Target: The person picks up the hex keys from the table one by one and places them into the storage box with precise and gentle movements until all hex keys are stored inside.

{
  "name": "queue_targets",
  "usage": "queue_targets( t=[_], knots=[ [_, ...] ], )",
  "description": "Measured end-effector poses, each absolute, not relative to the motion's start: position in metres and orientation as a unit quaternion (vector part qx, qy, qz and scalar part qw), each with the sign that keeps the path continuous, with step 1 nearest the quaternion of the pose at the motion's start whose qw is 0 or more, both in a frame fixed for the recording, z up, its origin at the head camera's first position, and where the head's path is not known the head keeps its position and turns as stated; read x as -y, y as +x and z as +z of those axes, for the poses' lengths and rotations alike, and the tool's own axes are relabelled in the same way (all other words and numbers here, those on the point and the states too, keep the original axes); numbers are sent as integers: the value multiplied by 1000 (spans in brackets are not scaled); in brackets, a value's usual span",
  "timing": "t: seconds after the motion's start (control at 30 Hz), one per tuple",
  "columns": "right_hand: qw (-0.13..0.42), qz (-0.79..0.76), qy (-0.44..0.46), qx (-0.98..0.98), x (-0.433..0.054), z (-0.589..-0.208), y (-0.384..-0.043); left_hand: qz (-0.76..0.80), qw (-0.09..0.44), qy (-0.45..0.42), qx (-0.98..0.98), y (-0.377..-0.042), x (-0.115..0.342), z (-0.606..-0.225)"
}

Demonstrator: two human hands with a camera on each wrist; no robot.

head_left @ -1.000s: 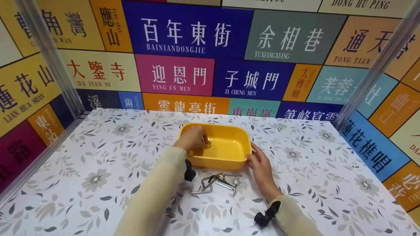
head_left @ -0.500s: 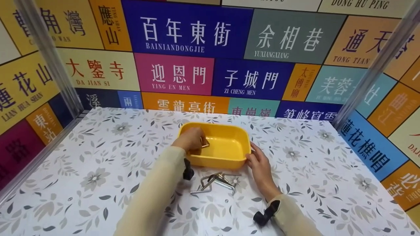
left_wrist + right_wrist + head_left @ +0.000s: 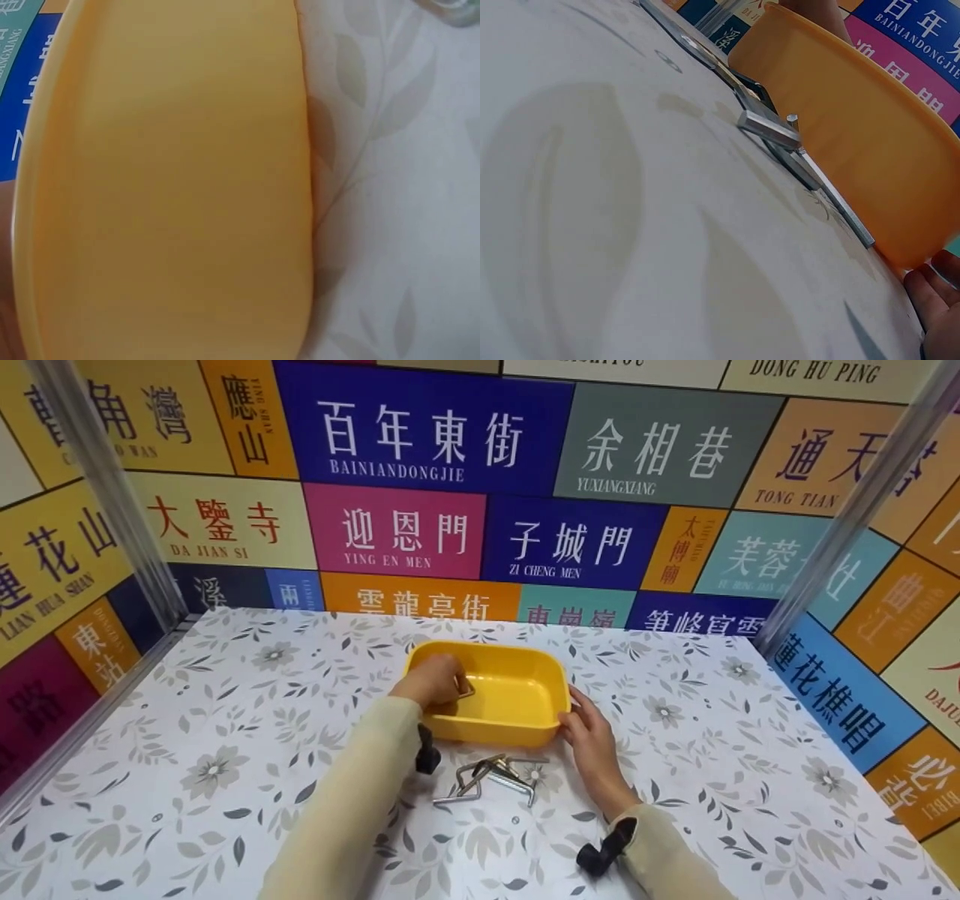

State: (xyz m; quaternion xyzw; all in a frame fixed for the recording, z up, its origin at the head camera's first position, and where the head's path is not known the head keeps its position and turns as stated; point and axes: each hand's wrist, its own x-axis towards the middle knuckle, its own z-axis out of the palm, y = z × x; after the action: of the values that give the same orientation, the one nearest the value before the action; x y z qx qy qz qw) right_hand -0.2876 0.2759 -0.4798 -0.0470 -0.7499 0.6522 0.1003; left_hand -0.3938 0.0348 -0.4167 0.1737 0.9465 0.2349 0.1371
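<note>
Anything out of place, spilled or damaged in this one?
Nothing looks spilled or damaged. The one untidy spot is the bent metal rods: they lie crisscrossed in a loose heap on the flowered table, outside the yellow tub, on its near side. The tub itself stands upright.

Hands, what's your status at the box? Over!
Left hand at metal piece inside yellow box. Right hand holding box's right end. Bent metal rods lying close in front.

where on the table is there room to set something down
The patterned table is free left of the left sleeve and right of the right hand. It is crowded just in front of the yellow tray, where metal pieces lie bunched; the left hand occupies the tray's left part, while the right part looks bare.
</note>
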Motion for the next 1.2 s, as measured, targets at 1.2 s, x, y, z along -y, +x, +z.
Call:
queue_targets(
  t=[1.2],
  knots=[
    [81, 642, -48, 761, -278, -479, -289, 404, 13, 286, -869, -304, -24, -393]
  ],
)
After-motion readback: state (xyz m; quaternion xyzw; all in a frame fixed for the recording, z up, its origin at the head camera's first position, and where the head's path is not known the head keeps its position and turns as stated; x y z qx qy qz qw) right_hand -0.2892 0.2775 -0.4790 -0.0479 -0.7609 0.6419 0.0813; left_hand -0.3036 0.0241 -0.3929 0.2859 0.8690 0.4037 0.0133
